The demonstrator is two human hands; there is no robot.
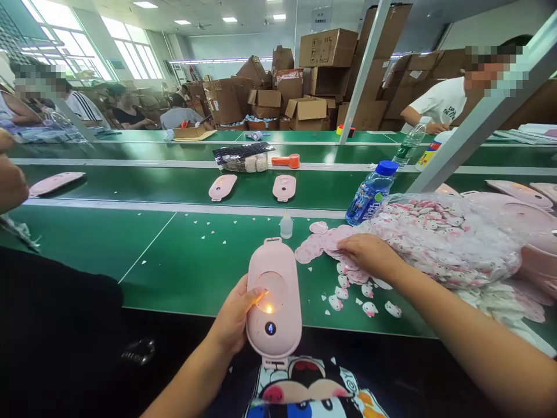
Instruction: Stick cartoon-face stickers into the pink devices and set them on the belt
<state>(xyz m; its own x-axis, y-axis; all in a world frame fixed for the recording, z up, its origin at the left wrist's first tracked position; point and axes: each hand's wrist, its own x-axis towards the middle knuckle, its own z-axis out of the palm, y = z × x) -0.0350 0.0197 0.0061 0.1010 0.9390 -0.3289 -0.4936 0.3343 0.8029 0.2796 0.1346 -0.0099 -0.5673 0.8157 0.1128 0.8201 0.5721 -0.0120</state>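
My left hand point(238, 310) grips a pink oval device point(281, 278) by its left side, thumb across its round recess. An orange light glows beside the thumb, and a small round display below it shows a lit digit. At the right, my right hand point(369, 252) has its fingertips together on a spread of thin pink round pieces point(311, 248); whether it pinches one is hidden. Below that hand lie several white cat-face pieces point(369, 308). A small clear bottle with a thin tip point(286, 225) stands just beyond the device.
A plastic bag full of cat-face pieces point(448, 232) lies right, beside a blue-capped bottle point(372, 191). Two pink devices point(223, 187) and an orange handheld item point(286, 161) lie farther back. A slanted metal post point(483, 110) rises at right. Another person's arm point(11, 180) shows at left.
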